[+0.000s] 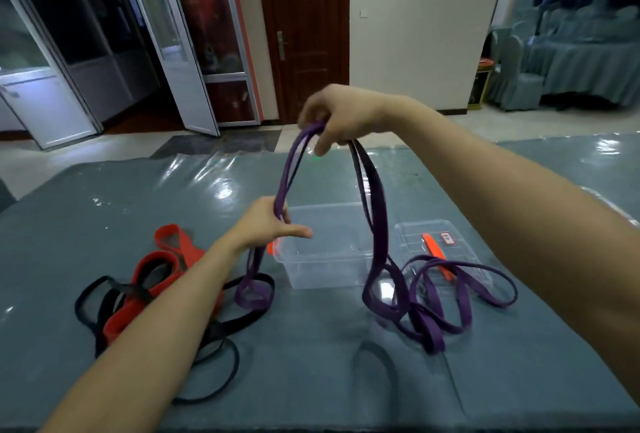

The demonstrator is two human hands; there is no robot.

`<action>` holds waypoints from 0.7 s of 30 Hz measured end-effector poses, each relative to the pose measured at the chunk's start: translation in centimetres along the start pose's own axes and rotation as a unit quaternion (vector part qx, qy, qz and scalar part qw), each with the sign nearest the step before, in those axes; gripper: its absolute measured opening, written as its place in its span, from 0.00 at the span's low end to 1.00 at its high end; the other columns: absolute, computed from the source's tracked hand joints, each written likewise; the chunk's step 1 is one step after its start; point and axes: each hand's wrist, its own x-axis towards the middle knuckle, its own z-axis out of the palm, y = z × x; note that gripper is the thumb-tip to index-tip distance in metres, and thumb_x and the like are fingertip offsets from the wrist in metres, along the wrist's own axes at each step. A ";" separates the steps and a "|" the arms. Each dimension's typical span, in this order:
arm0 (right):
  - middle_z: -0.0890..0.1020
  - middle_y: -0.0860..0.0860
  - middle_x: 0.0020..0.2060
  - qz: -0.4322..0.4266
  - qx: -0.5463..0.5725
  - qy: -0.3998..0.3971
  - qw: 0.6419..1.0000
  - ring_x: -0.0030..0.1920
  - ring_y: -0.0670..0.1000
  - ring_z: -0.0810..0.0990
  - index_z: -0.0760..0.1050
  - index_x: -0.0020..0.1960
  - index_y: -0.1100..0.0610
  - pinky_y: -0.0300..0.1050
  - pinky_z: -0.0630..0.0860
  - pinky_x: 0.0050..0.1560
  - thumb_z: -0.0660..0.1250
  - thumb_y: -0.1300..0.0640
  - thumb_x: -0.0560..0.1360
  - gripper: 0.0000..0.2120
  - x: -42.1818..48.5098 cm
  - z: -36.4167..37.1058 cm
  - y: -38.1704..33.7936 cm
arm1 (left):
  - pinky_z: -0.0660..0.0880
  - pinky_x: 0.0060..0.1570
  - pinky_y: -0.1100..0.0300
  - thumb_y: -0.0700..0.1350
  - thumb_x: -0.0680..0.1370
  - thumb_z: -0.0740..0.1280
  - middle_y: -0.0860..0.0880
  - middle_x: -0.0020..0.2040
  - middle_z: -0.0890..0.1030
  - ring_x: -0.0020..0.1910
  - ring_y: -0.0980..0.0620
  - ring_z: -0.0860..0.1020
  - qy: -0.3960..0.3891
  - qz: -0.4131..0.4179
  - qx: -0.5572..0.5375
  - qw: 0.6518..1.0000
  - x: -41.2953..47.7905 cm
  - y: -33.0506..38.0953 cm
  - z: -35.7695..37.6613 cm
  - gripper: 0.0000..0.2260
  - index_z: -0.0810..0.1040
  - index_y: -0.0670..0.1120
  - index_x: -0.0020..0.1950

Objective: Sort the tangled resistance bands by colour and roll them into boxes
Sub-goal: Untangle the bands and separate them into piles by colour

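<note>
Right hand (341,114), raised, fingers curled round the top of the purple bands (377,225); left hand (266,221) pinches their left strand lower down. Loose loops lie on the table (311,380) either side of the clear box (325,259). Label (447,238) on lid (408,238) illegible. Red bands (180,249) and black bands (221,363) tangled at left.

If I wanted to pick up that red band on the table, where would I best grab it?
Probably its far loop: the red band ends there in an open loop lying clear, while nearer the person black bands cross over it. Come from above and the left, since the person's left arm lies over its right side.
</note>
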 end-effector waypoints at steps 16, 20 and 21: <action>0.81 0.52 0.39 0.110 0.190 0.172 0.960 0.36 0.47 0.80 0.87 0.53 0.58 0.46 0.87 0.44 0.82 0.48 0.74 0.15 -8.3 -2.8 9.7 | 0.80 0.61 0.51 0.33 0.79 0.73 0.41 0.49 0.89 0.50 0.46 0.87 -0.204 -0.010 -0.265 0.942 2.4 4.0 14.9 0.06 0.85 0.36 0.55; 0.81 0.53 0.38 0.191 0.321 0.379 0.847 0.32 0.47 0.80 0.84 0.56 0.58 0.49 0.85 0.44 0.71 0.55 0.84 0.06 -15.6 1.7 19.5 | 0.83 0.41 0.48 0.30 0.82 0.66 0.44 0.37 0.74 0.29 0.50 0.73 -0.158 -0.084 -0.386 0.905 3.4 4.8 16.6 0.12 0.73 0.41 0.64; 0.82 0.56 0.39 0.246 0.305 0.405 0.826 0.32 0.48 0.81 0.83 0.56 0.57 0.47 0.83 0.42 0.67 0.55 0.86 0.07 -17.5 4.8 21.9 | 0.79 0.34 0.52 0.29 0.82 0.66 0.45 0.36 0.73 0.27 0.52 0.69 -0.115 -0.105 -0.444 0.882 4.1 5.9 17.2 0.16 0.69 0.42 0.66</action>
